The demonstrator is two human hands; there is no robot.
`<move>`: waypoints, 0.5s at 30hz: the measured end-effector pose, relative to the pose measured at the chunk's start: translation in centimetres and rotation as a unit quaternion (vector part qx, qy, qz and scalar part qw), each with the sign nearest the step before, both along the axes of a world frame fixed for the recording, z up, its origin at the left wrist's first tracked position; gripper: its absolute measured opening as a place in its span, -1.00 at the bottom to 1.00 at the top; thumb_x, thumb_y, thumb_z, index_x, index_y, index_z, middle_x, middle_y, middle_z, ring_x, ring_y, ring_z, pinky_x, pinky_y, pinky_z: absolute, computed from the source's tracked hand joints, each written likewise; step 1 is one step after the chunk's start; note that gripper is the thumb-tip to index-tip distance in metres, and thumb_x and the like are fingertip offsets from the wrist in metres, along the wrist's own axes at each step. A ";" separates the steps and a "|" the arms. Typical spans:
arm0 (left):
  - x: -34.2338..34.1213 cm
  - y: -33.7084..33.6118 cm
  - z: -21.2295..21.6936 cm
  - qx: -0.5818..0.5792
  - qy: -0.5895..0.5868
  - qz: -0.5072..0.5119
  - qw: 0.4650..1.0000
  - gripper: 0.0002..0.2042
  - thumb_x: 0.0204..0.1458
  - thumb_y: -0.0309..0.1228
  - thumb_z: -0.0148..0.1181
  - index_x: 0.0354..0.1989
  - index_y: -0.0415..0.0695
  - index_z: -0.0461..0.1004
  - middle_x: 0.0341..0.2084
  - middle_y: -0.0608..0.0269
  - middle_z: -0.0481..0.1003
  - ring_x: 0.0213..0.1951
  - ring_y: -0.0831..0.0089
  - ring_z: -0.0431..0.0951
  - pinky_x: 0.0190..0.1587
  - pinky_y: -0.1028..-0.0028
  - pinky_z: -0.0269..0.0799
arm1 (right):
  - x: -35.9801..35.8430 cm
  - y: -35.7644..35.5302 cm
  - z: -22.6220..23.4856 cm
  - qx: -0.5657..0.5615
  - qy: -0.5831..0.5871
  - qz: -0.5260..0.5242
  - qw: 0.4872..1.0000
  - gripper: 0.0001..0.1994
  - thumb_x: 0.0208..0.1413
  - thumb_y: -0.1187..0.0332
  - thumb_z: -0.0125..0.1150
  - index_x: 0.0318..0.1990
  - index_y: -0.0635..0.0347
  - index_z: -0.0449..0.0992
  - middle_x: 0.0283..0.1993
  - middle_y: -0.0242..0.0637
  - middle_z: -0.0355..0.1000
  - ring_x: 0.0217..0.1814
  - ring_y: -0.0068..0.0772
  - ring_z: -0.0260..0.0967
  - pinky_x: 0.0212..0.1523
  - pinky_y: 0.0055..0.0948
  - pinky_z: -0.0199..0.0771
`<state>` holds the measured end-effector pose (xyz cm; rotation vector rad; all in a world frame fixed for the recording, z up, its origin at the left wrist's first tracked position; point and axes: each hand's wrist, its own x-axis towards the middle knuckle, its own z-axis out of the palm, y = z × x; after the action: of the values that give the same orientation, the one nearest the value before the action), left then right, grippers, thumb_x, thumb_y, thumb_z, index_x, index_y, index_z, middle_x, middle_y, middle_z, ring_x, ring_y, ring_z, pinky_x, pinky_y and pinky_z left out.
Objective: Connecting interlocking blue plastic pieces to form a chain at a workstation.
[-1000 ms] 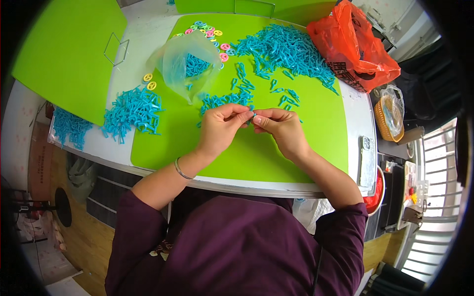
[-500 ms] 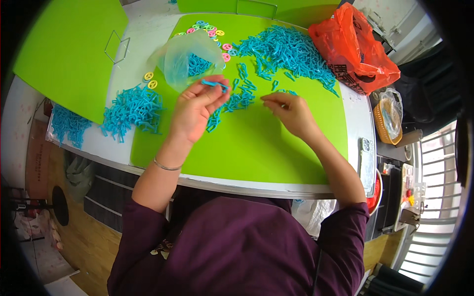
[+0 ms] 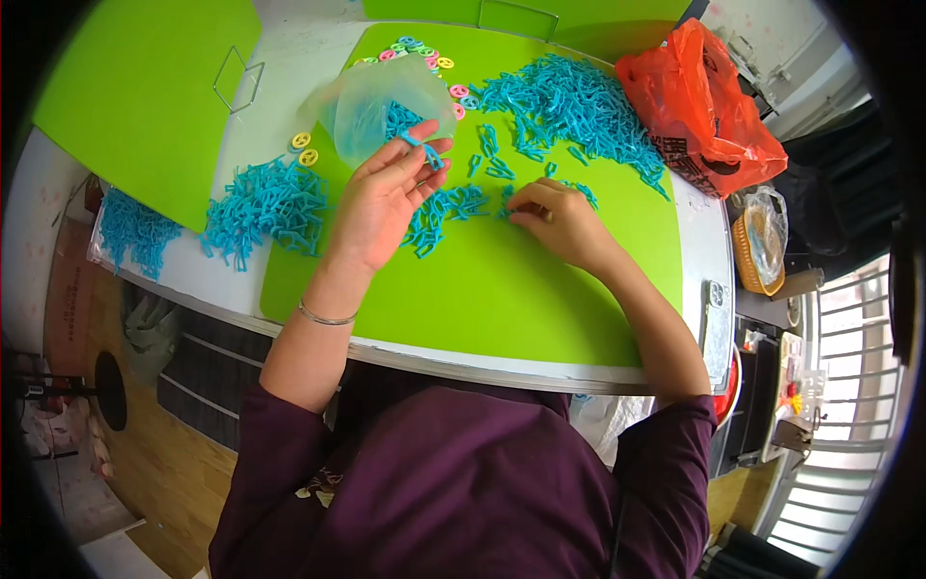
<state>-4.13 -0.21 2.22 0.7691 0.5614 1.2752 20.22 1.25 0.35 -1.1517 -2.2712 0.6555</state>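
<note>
A person in a purple top (image 3: 463,482) sits at a white table with a bright green board (image 3: 463,314), a small blue plastic piece (image 3: 433,156) pinched in the fingers of the raised left hand (image 3: 376,212). The fingers partly cover the piece, and its upper end is hard to make out against the fingertips; its long axis slants from upper left to lower right, the loop-like end pointing down and to the right. It is held above the board, in front of a translucent bag (image 3: 362,121) whose near side the left fingers overlap, blurring the view of the blue pieces (image 3: 400,118) inside. The right hand (image 3: 564,224) is lowered to the board, back uppermost, thumb and fingers bent close together beside a loose blue piece (image 3: 506,195); its fingertips are partly hidden, and whether they grip anything cannot be told. Between the hands lies a small heap of blue pieces (image 3: 446,210), its left side hidden by the left hand. Behind spreads a larger blue pile (image 3: 579,106), its right edge near a red plastic bag (image 3: 704,111) whose contents cannot be made out. The green panel (image 3: 145,106) at left is cut off by the dark fisheye rim.
</note>
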 end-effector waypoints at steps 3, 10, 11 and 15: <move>0.6 -0.2 -0.3 -0.013 0.038 -0.031 0.999 -0.66 0.15 -0.45 -0.08 0.10 -0.26 0.24 -0.12 0.13 0.40 -0.11 0.42 0.42 0.02 0.46 0.33 | 1.6 -0.6 0.2 -0.066 0.043 -0.051 0.996 -0.85 -0.07 0.47 0.22 -0.30 0.25 0.50 -0.34 -0.24 0.47 -0.34 -0.41 0.43 -0.33 -0.47 0.44; 2.9 -1.5 -1.7 -0.020 0.105 -0.130 0.986 -0.65 0.13 -0.45 -0.02 0.09 -0.29 0.26 -0.20 0.19 0.46 -0.16 0.45 0.48 -0.04 0.46 0.38 | 3.3 -0.4 -0.5 -0.250 0.281 -0.085 0.923 -0.87 0.07 0.44 0.15 -0.23 0.23 0.48 -0.35 -0.41 0.46 -0.31 -0.63 0.37 -0.29 -0.58 0.39; 3.0 -1.5 -1.8 -0.020 0.113 -0.131 0.985 -0.66 0.12 -0.44 -0.01 0.07 -0.29 0.28 -0.20 0.20 0.46 -0.16 0.47 0.48 -0.04 0.47 0.39 | 3.3 -0.5 -0.4 -0.265 0.297 -0.093 0.913 -0.87 0.09 0.43 0.14 -0.22 0.24 0.47 -0.34 -0.41 0.46 -0.30 -0.62 0.37 -0.27 -0.58 0.39; 2.8 -1.3 -1.5 -0.031 0.131 -0.124 0.983 -0.70 0.12 -0.44 0.00 0.02 -0.28 0.33 -0.20 0.23 0.46 -0.18 0.49 0.49 -0.06 0.48 0.40 | 3.0 -0.7 0.1 -0.296 0.332 -0.089 0.891 -0.86 0.09 0.42 0.14 -0.22 0.25 0.48 -0.34 -0.40 0.45 -0.29 -0.62 0.37 -0.27 -0.60 0.39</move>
<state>-1.36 -1.51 0.73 0.9314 0.6905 0.9281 23.24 0.54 0.43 -1.1314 -1.3953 1.4684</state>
